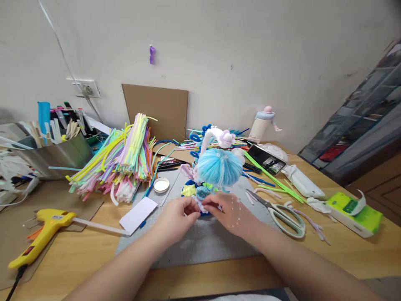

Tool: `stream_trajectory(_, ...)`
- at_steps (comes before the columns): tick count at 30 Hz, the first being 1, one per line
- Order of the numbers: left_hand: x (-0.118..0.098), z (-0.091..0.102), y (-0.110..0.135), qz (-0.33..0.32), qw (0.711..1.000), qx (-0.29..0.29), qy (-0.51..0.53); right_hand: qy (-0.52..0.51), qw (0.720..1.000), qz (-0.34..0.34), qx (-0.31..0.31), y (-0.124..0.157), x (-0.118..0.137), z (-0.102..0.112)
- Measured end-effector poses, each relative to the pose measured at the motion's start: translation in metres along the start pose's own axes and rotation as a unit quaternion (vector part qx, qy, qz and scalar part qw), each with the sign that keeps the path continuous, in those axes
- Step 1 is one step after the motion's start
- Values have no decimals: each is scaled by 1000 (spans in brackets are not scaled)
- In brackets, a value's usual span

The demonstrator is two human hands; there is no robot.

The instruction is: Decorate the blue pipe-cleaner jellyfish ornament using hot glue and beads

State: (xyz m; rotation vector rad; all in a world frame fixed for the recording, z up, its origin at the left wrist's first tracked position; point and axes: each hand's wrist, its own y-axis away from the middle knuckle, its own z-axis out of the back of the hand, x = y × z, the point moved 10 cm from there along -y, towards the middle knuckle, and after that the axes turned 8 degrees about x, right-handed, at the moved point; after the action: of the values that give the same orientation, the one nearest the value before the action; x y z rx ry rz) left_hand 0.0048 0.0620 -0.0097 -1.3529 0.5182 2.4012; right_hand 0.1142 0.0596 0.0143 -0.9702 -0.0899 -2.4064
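Observation:
A pipe-cleaner craft stands on the grey mat (188, 251), with a fluffy light-blue dome (219, 167), a white curved stem (206, 140) and a lilac flower (226, 138) on top. Its low dark-blue base carries a yellow piece (189, 190). At the near edge of that base, a pale lilac pipe-cleaner piece (199, 203) sits between my fingertips. My left hand (178, 217) pinches it from the left, thumb and forefinger close together. From the right, my right hand (228, 209) pinches it too, a beaded bracelet at its wrist. My fingers partly cover the piece.
Scissors (283, 215) lie right of the mat, near green pipe cleaners (275, 179) and a phone (267, 159). Pipe-cleaner bundles (125, 154), a white card (138, 214) and a small round dish (161, 185) are on the left. A yellow glue gun (46, 230) rests far left.

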Motion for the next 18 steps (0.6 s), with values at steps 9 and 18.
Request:
stream_trajectory(9,30,-3,0,37,991,13,131,-87,994,-51,-33,7,-15,-8)
stream_trajectory(18,48,48,0,60,980,-173,83,-192,940,-116,-257,18,-77,39)
